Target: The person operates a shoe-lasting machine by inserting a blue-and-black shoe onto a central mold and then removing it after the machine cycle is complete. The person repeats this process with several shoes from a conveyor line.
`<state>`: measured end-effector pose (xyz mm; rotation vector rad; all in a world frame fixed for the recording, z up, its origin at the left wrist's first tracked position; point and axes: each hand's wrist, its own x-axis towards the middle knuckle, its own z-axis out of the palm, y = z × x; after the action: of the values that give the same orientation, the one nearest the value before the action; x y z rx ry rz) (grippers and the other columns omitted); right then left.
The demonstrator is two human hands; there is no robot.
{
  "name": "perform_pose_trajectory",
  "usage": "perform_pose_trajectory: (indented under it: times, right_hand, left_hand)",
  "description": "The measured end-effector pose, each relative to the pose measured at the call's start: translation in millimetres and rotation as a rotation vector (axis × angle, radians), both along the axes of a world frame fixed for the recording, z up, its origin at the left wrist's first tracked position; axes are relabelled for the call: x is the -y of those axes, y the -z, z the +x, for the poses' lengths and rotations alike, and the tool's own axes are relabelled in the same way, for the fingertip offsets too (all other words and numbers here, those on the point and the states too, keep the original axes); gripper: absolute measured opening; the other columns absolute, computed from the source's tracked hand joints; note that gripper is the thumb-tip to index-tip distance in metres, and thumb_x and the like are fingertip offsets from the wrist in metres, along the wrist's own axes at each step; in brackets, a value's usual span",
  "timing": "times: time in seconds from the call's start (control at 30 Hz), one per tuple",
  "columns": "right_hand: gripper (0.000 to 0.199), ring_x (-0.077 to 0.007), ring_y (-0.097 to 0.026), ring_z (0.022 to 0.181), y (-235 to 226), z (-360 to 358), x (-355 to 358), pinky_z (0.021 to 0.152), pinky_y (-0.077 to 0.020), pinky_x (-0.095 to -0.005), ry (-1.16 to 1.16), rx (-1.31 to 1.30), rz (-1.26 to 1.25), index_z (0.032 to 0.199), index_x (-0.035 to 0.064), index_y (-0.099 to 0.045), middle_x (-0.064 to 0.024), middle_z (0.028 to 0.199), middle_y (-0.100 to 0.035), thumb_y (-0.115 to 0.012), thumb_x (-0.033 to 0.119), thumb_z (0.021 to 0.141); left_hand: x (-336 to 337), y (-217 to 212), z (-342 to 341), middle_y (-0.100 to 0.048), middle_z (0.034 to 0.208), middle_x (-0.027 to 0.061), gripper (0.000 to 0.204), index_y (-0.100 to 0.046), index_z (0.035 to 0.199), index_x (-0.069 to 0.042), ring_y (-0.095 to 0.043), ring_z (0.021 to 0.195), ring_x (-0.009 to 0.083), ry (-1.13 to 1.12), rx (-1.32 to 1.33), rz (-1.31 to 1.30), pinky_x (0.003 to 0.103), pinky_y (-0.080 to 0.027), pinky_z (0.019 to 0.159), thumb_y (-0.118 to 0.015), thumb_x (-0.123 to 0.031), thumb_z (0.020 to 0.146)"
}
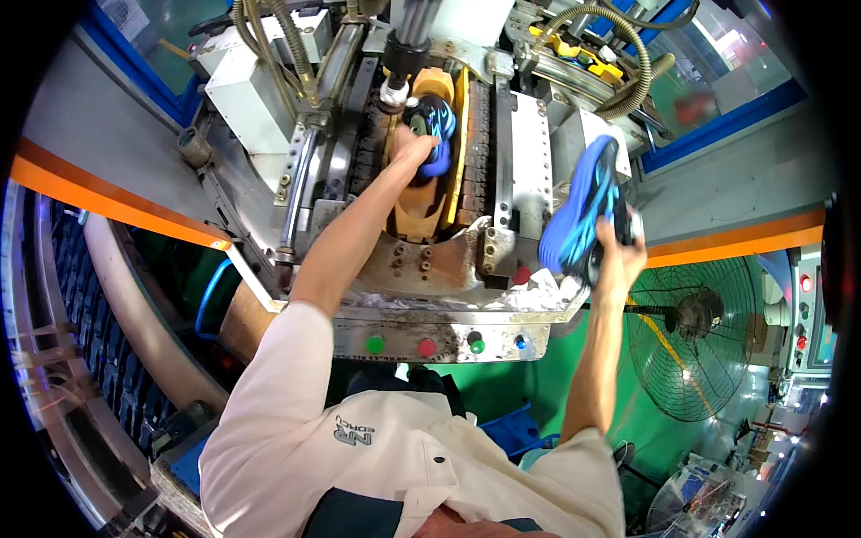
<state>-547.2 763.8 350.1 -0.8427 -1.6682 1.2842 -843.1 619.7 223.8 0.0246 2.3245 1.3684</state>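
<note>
left hand (411,143) closed on shoe (432,125) seated in press (525,152) – long axis 12 to 6. right hand (619,251) gripping second shoe (578,215) at 3 o'clock, well apart, toe down.

Green floor (502,386), wire-caged fan (691,336), orange-edged grey panels (99,143), blue-framed windows (708,81).
</note>
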Motion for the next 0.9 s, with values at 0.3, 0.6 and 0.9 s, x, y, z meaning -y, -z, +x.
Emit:
perform_pose_trajectory:
  times: [0.3, 0.6, 0.9]
  right_hand:
    - [0.062, -0.0266, -0.063, 0.097, 44.4, -273.3, -7.7, 0.083, -0.05, -0.0344, -0.266, 0.89, 0.308, 0.096, -0.0071, -0.064, -0.0202, 0.104, -0.064, -0.082, 0.037, 0.056]
    - [0.067, -0.0314, -0.064, 0.095, 128.7, -310.4, 59.8, 0.083, -0.0506, -0.0402, -0.222, 0.973, 0.448, 0.115, -0.002, -0.039, -0.0202, 0.103, -0.064, -0.073, 0.034, 0.07]
    - [0.027, -0.0336, -0.056, 0.089, 114.9, -92.0, 249.1, 0.08, -0.0451, -0.0367, -1.048, -0.241, 0.663, 0.103, 0.001, -0.059, -0.0154, 0.101, -0.06, -0.058, -0.001, 0.076]
  left_hand:
    - [229.4, -107.1, 172.4, -0.059, 0.101, 0.0071, 0.054, -0.052, 0.116, 0.002, -0.057, 0.092, 0.0158, -0.216, 0.431, 0.748, 0.028, -0.046, 0.08, -0.074, -0.01, 0.068]
    - [387.5, -120.6, 352.1, -0.06, 0.101, 0.0087, 0.057, -0.052, 0.114, 0.005, -0.058, 0.092, 0.0184, -0.895, -0.115, 0.616, 0.032, -0.045, 0.085, -0.075, -0.02, 0.068]
    - [343.4, -90.2, 441.6, -0.061, 0.101, 0.0085, 0.042, -0.052, 0.114, 0.003, -0.06, 0.089, 0.018, -1.445, -0.031, 0.843, 0.035, -0.05, 0.082, -0.067, -0.012, 0.077]
